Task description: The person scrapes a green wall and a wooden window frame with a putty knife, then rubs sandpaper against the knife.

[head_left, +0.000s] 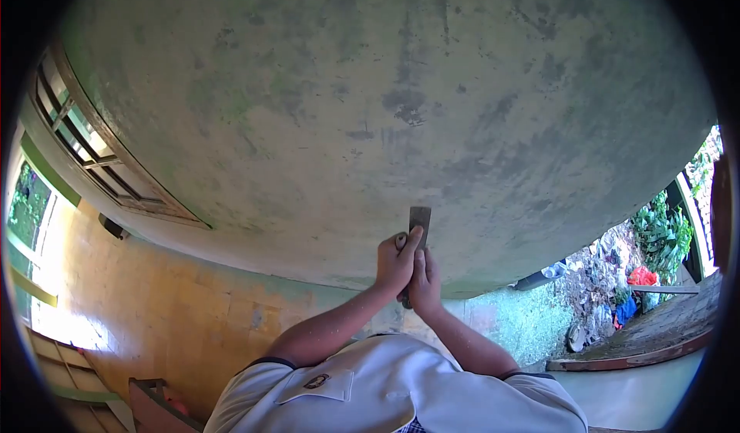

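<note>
A flat metal scraper (420, 216) points up and away from me, its blade overlapping the lower part of a patchy grey-green wall (324, 148). Both hands are closed together around it. My left hand (396, 261) wraps it from the left, with fingers bent and a thumb along the base of the blade. On the other side, my right hand (424, 280) presses against the handle, its thumb pointing up towards the blade. The dark lower end of the handle pokes out below the hands. Most of the grip is hidden by the fingers.
A wooden-framed window (96, 151) is set in the wall at left. Yellowish floor tiles (223, 302) spread below it, with a wooden piece of furniture (158, 406) near the bottom. Rubble and litter (597, 279) lie outside at right, beside green plants (664, 229) and a ledge (655, 344).
</note>
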`<state>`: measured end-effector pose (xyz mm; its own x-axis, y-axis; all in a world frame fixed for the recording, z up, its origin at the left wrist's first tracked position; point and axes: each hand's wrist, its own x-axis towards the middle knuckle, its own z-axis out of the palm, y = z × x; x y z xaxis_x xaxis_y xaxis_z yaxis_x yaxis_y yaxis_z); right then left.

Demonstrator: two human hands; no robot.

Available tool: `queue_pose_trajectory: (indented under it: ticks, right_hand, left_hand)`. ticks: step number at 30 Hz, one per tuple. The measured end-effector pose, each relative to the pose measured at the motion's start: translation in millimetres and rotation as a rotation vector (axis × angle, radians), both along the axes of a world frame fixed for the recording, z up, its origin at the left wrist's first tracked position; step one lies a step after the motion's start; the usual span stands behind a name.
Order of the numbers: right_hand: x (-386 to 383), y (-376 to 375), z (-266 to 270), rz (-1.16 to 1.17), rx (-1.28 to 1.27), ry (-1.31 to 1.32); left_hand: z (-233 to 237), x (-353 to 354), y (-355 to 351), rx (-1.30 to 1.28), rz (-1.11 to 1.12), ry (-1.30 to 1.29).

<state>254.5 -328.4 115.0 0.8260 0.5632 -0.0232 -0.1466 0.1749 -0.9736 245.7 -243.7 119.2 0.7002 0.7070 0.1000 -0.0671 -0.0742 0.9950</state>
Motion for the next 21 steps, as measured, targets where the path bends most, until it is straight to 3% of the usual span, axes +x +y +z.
queue_pose_trajectory:
  ticks: [5,9,14,16,18,20,21]
  right_hand:
    - [0.4,-5.6,-2.8,-0.011,-0.055,-0.093]
    - [18.0,13.8,15.8,0.000,0.005,0.010]
    - [1.8,-0.8,-0.5,-0.010,0.009,-0.074]
    - [-8.5,-9.8,-10.5,-0.010,-0.037,-0.062]
    - [1.8,-5.7,-9.1,0.036,-0.044,0.026]
    - [26.3,9.5,8.8,-0.004,-0.044,-0.101]
    - [22.8,13.4,16.0,0.006,-0.009,-0.002]
  left_hand:
    - [-20.4,0.8,-1.8,0.024,0.006,0.030]
    - [27.2,15.0,11.2,-0.103,-0.051,-0.002]
    - [-5.5,1.4,-0.7,0.000,-0.005,-0.009]
    - [-17.3,-4.2,-7.5,-0.130,-0.042,-0.007]
    - [-26.0,-1.6,-4.6,0.016,0.012,0.016]
    - [16.5,22.4,10.4,0.032,-0.004,-0.021]
    - [20.6,19.9,10.2,-0.033,-0.040,-0.036]
